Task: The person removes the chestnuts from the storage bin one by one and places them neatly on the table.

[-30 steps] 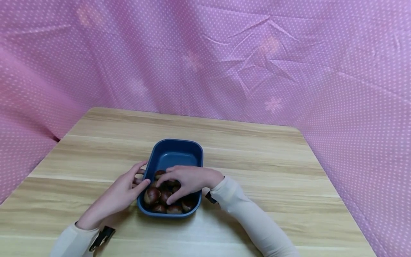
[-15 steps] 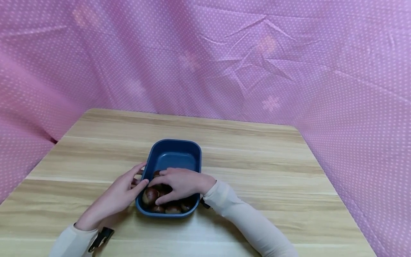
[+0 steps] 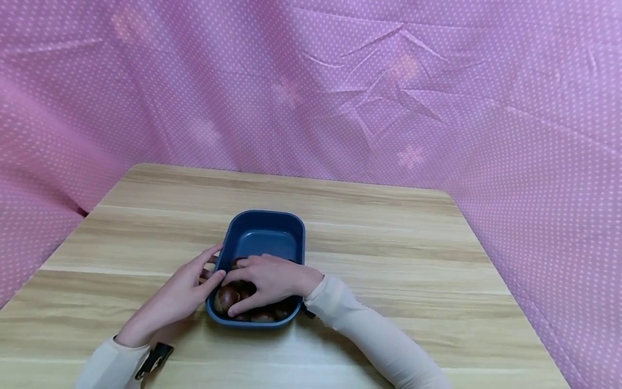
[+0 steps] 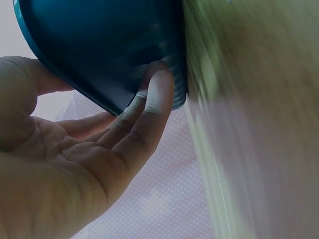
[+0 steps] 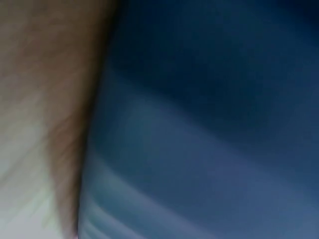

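In the head view a blue rectangular container (image 3: 264,240) with rounded corners holds several brown chestnuts (image 3: 227,298) in its near half. My left hand (image 3: 187,286) holds its left side, thumb over the rim and fingers against the outer wall. The left wrist view shows those fingers (image 4: 159,89) pressed to the ridged wall. My right hand (image 3: 272,280) reaches in over the right wall. Its thumb and index finger spread across the chestnuts, either side of a large one; the other fingertips are hidden. The right wrist view shows only blurred container wall and table.
The container stands on a wood-grain table (image 3: 379,243) with rounded far corners. A pink dotted curtain (image 3: 311,97) encloses the back and sides. A dark strap (image 3: 154,361) shows at my left sleeve.
My right hand has moved left across the chestnuts, its thumb now near the left wall. The left hand and container have stayed in place apart from a slight view shift.
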Demonstrator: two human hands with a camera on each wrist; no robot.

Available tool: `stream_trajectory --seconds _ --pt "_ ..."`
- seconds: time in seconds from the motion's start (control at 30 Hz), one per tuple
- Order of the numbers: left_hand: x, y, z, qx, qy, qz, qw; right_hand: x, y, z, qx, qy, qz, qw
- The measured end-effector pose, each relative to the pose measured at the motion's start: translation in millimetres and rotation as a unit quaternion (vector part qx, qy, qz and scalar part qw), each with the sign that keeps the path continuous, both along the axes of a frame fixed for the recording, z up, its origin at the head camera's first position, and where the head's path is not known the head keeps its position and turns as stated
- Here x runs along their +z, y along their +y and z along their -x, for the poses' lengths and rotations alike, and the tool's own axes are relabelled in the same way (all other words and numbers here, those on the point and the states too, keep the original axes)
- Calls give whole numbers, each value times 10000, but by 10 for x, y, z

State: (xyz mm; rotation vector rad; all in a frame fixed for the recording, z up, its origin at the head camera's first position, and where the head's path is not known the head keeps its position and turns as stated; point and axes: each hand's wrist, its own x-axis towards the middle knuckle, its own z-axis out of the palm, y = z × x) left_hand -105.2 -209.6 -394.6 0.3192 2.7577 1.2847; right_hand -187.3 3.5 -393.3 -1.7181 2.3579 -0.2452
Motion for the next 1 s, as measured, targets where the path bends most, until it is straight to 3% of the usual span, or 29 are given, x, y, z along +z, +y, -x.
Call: stream_trajectory --seconds 0.47,0.77,1.0 --pt "16 19 9 -32 -21 -18 10000 13 25 -2 114 -5 336 9994" --pt "38 20 -15 -3 44 28 10000 23 -8 -71 -121 129 53 9998" --pt "27 22 -25 -55 84 -10 9999 39 11 -90 4 293 366 9989"
